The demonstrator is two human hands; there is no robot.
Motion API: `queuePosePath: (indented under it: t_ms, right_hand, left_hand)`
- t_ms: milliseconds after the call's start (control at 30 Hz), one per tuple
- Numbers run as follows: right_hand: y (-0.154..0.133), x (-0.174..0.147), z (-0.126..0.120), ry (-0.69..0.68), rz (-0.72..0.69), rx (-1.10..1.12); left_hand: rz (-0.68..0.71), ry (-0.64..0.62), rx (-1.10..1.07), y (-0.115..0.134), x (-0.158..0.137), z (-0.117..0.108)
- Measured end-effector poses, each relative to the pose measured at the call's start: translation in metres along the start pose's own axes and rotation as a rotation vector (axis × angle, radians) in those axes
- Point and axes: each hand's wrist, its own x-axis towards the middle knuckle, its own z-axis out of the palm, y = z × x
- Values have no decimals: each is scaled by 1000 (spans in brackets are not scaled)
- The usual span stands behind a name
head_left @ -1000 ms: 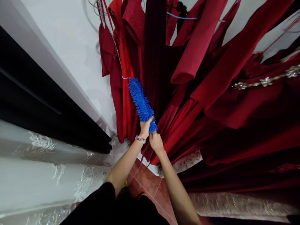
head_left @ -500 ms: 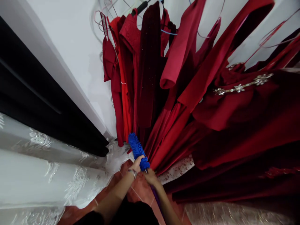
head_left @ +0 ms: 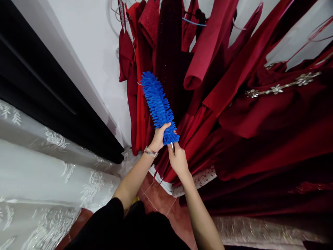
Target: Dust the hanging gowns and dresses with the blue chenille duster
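A fluffy blue duster points up and away from me, in front of the hanging red dresses. My left hand, with a woven bracelet on its wrist, is wrapped round the lower part of the duster's head. Just below, my right hand is closed at the duster's base, where a short bit of metal rod shows between the fingers. The rest of the handle is hidden behind the right hand and forearm.
Red and maroon gowns hang close on the right, one with a jewelled belt. Long black garments and white embroidered gowns hang on the left. A white wall stands behind, above a red tiled floor.
Both hands and the duster have risen from near the floor and come closer to me. The duster's head now lies across the middle of the dresses. The view has tipped slightly down.
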Motion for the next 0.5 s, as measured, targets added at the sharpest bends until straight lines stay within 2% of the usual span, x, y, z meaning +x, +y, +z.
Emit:
queuePosePath:
  t_ms: [100,233,367,500]
  right_hand:
    - [19,3,20,6,93,64]
    - [68,-23,56,-14,263,131]
    - [99,-60,83,-93,508,172]
    - [115,-110,98,-100,575,128]
  left_hand:
    - [-11,26,88,-21,15,-4]
    - [-171,140,163,-78,11,-47]
    - [-304,263,192,-127,-10,-89]
    - [-405,344,199,-158,-51,-118]
